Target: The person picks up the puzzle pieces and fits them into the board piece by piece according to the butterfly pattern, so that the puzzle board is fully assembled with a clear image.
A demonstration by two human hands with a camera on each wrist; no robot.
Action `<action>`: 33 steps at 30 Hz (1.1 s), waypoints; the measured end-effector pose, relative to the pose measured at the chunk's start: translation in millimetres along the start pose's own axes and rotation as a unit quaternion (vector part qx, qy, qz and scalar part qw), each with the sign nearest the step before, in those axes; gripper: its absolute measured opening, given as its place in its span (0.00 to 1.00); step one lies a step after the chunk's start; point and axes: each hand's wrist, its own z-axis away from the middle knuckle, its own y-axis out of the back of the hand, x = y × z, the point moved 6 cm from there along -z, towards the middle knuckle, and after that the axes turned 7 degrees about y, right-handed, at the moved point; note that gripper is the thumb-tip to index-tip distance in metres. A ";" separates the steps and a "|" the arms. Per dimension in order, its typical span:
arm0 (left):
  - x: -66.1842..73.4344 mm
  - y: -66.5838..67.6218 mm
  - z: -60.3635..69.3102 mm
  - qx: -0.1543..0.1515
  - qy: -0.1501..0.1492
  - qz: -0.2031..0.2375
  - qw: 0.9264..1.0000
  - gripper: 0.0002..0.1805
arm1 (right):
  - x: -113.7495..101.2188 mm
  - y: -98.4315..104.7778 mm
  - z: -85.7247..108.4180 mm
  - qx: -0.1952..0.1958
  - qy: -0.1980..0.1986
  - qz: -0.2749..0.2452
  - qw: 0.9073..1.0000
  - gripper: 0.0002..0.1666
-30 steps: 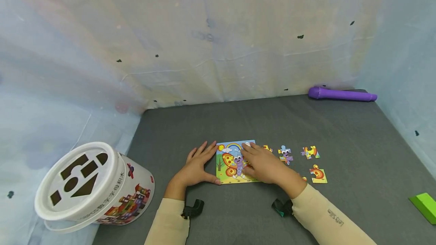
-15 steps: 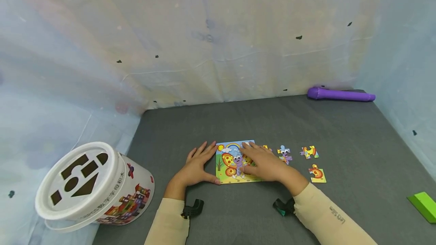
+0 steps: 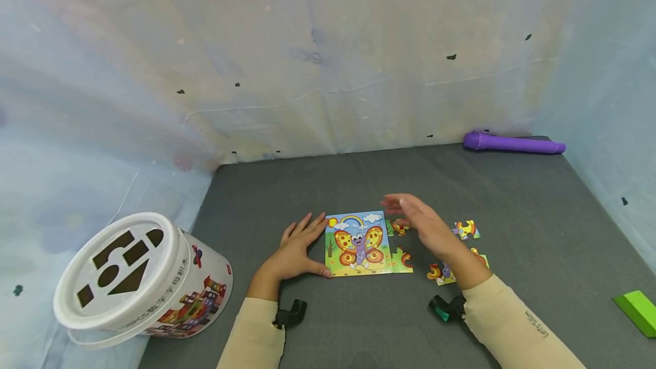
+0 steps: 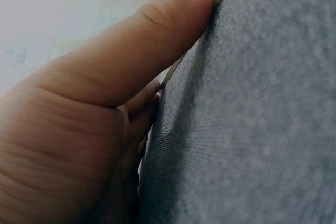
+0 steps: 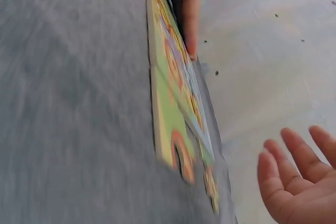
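A square butterfly picture (image 3: 359, 246) lies flat on the grey table. My left hand (image 3: 291, 255) rests along its left side, fingers straight and spread, thumb at its lower left corner. In the left wrist view that thumb (image 4: 142, 45) presses the picture's edge. My right hand (image 3: 425, 226) hovers above the table right of the picture, fingers loosely extended and holding nothing. Close by the picture's right edge lie a green puzzle piece (image 3: 402, 262) and an orange piece (image 3: 400, 227). The right wrist view shows the picture (image 5: 178, 61) edge-on, apart from the right hand (image 5: 299, 182).
More puzzle pieces lie farther right: one (image 3: 466, 229) beyond the right hand and one (image 3: 443, 274) beside the wrist. A white bucket (image 3: 148, 283) with a shape-hole lid stands at left. A purple microphone-shaped toy (image 3: 512, 142) lies far right, a green block (image 3: 638, 312) near right.
The right hand has lifted off the picture and moved right, uncovering the butterfly and the pieces beside it. It now covers a piece that was visible before. The left hand has stayed put.
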 end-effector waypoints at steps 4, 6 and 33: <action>-0.2 -0.1 -0.2 -0.002 0.001 0.000 1.000 0.73 | -0.2 18.4 5.7 0.028 0.014 -0.025 0.999 0.38; -0.6 0.0 0.0 -0.002 0.001 0.000 1.000 0.73 | 1.7 26.0 7.9 0.040 0.020 -0.021 0.999 0.40; -0.5 0.3 -0.4 0.004 0.000 0.000 1.000 0.73 | 48.0 31.9 15.7 -0.018 -0.033 0.299 0.953 0.18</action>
